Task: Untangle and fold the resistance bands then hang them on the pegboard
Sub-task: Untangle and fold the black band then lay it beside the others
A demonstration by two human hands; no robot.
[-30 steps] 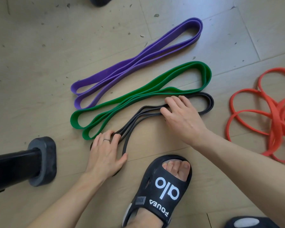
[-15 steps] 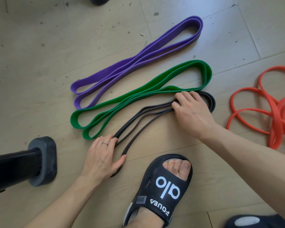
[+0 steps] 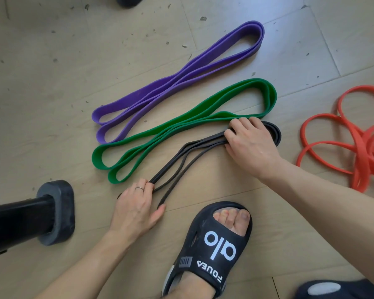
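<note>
Black band [image 3: 181,158] lies folded on the floor [image 3: 41,93] beside the green band [image 3: 181,124]. Left hand [image 3: 136,210] presses its near end, fingers flat; right hand [image 3: 249,143] curls round its far loops. Purple band [image 3: 171,83] lies beyond; red band [image 3: 358,143] tangled at right.

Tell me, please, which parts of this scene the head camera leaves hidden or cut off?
- Orange bands: cut off by the right edge.
- Black band: its ends are covered by the left hand and right hand.
- Pegboard: out of frame.
- Black post: cut off by the left edge.
</note>
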